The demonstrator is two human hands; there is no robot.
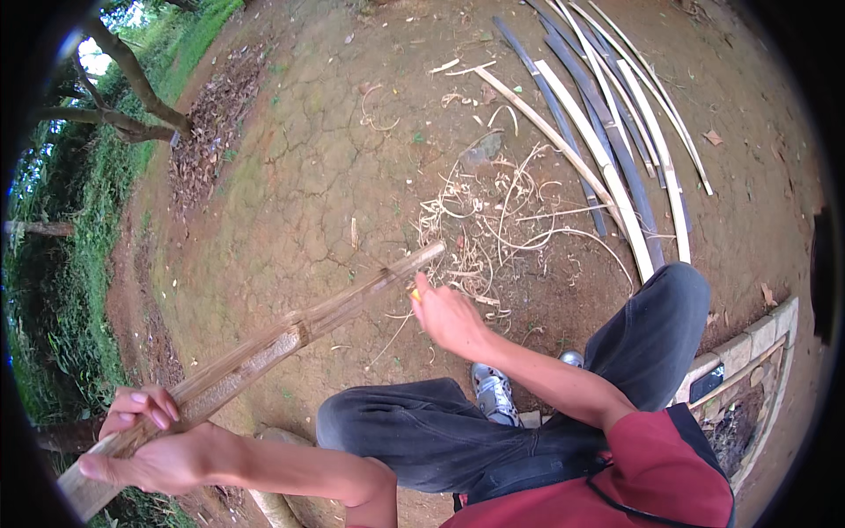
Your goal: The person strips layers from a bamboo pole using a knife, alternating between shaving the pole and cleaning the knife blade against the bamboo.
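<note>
A long split piece of bamboo [255, 356] slants from the lower left up toward the middle, its hollow inner face and a node showing. Near its lower end my left hand [172, 453] is wrapped round it, thumb on one side and fingers over the other. My right hand [451, 319] is closed beside the far end of the bamboo. A small yellow part [415, 296] shows at its fingers; the rest of what it grips is hidden. Below that far end, thin curled bamboo shavings [475, 220] lie scattered on the bare ground.
Several long bamboo strips [647, 132], pale and dark, lie at the upper right. A brick-edged bed [761, 330] with a phone [707, 384] on it is at my right. Trees [132, 70] and green plants stand at the left. A stone [481, 150] lies by the shavings.
</note>
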